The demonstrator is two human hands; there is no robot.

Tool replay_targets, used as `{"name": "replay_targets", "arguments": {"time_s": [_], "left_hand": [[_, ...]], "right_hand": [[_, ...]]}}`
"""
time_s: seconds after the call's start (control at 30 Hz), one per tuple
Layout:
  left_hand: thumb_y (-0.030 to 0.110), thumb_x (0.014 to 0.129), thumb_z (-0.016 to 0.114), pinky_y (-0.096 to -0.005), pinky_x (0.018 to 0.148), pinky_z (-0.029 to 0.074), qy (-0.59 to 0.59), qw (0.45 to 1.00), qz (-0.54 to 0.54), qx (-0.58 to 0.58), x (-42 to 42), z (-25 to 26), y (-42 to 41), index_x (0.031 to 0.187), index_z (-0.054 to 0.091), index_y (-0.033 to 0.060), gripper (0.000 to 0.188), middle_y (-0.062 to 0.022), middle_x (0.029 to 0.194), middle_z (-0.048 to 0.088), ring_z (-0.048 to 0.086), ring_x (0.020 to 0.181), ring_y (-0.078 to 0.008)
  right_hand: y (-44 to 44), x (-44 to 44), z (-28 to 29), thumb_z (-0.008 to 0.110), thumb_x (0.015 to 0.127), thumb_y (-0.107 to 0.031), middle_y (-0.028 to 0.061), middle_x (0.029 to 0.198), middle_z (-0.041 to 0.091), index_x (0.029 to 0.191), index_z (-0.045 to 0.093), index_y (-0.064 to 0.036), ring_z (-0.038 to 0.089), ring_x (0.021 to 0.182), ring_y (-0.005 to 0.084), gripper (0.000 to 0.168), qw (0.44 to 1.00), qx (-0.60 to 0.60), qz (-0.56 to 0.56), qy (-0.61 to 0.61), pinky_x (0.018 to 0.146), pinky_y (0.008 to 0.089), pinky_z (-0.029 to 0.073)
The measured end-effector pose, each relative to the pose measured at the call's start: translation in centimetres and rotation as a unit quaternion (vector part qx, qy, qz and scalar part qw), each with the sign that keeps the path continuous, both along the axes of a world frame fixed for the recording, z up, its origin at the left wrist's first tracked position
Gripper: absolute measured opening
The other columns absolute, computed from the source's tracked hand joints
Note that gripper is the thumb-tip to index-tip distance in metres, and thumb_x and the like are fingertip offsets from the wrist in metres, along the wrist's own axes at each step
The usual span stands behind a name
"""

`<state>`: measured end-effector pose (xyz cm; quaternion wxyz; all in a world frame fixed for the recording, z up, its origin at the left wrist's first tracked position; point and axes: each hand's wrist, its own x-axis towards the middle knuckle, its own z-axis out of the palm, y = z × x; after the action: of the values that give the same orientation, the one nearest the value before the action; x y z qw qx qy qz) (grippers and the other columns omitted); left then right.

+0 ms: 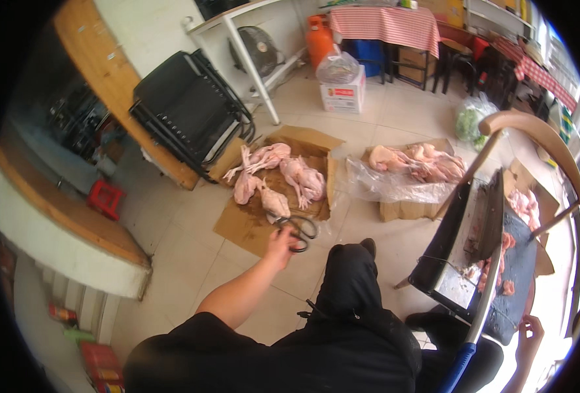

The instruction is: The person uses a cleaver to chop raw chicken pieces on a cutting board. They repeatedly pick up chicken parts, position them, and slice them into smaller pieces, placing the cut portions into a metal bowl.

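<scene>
My left hand [281, 244] grips a pair of black-handled scissors [303, 233] over the near edge of a flattened cardboard box [240, 226]. The blades point away from me, towards a plucked poultry carcass [274, 202]; whether they touch it I cannot tell. More plucked carcasses [303, 179] lie on the same cardboard. At the far right, my right hand [530, 334] is by the edge of a dark board [513, 294], fingers curled and partly lost in glare. On that board sit a lever cutter with a blue grip [459, 366] and raw meat pieces [508, 287].
Further poultry [417, 162] lies on plastic-lined cardboard ahead. A wooden chair [530, 120] stands around the cutter. Folded black chairs [186, 103] lean at the left. Behind are a white carton [343, 93], an orange gas cylinder [319, 39] and bagged greens [471, 120].
</scene>
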<state>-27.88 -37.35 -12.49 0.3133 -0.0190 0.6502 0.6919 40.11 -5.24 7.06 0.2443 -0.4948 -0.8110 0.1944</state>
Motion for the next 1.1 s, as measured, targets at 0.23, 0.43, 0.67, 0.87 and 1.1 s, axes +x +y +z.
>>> {"name": "replay_targets", "arguments": {"time_s": [0.23, 0.43, 0.67, 0.87, 1.1], "left_hand": [[0.046, 0.105, 0.051, -0.0538, 0.099, 0.049, -0.045, 0.985, 0.097, -0.138, -13.3, -6.4, -4.5, 0.138, 0.053, 0.0038, 0.054, -0.0139, 0.133, 0.063, 0.059, 0.122, -0.0331], [0.019, 0.102, 0.060, -0.0271, 0.079, 0.052, 0.199, 0.970, -0.136, 0.041, -3.8, 2.9, 12.6, 0.118, 0.064, 0.0035, 0.022, -0.0039, 0.105, 0.066, 0.061, 0.093, -0.0102], [0.010, 0.101, 0.060, -0.0310, 0.088, 0.053, 0.271, 0.869, -0.382, 0.162, 16.7, 15.7, 21.9, 0.118, 0.064, -0.0004, 0.020, -0.0083, 0.113, 0.068, 0.063, 0.100, -0.0154], [0.006, 0.101, 0.058, -0.0314, 0.086, 0.054, 0.259, 0.860, -0.417, 0.137, 19.4, 15.5, 22.3, 0.115, 0.063, -0.0010, 0.017, -0.0108, 0.112, 0.069, 0.066, 0.096, -0.0167], [0.007, 0.101, 0.057, -0.0298, 0.083, 0.055, 0.292, 0.874, -0.382, 0.064, 16.0, 13.6, 18.5, 0.113, 0.062, 0.0000, 0.015, -0.0100, 0.105, 0.070, 0.066, 0.089, -0.0159]], "right_hand": [[-2.0, 1.8, 1.1, 0.070, 0.086, -0.004, 0.0080, 0.086, 0.069, 0.099, 0.070, 0.005, 0.063, 0.086, 0.0166, 0.016, 0.982, -0.096, -0.115, 0.115, 0.082, 0.0339, 0.052], [1.2, -8.7, -1.8, 0.078, 0.078, -0.025, 0.0194, 0.148, 0.050, 0.141, 0.057, -0.014, 0.045, 0.137, 0.0421, 0.068, 0.991, 0.023, 0.106, -0.074, 0.112, 0.0492, 0.039], [5.7, -17.5, -6.1, 0.072, 0.082, -0.033, 0.0178, 0.147, 0.046, 0.141, 0.055, -0.024, 0.037, 0.141, 0.0383, 0.062, 0.980, 0.133, 0.132, -0.069, 0.111, 0.0547, 0.033], [7.2, -14.9, -8.4, 0.074, 0.073, -0.026, 0.0118, 0.128, 0.055, 0.136, 0.058, -0.024, 0.048, 0.129, 0.0363, 0.065, 0.969, 0.209, 0.132, -0.008, 0.101, 0.0500, 0.044], [11.3, -9.0, -8.4, 0.082, 0.061, -0.028, 0.0139, 0.148, 0.047, 0.121, 0.070, -0.022, 0.044, 0.134, 0.0384, 0.062, 0.985, 0.094, 0.106, -0.099, 0.107, 0.0442, 0.043]]}}
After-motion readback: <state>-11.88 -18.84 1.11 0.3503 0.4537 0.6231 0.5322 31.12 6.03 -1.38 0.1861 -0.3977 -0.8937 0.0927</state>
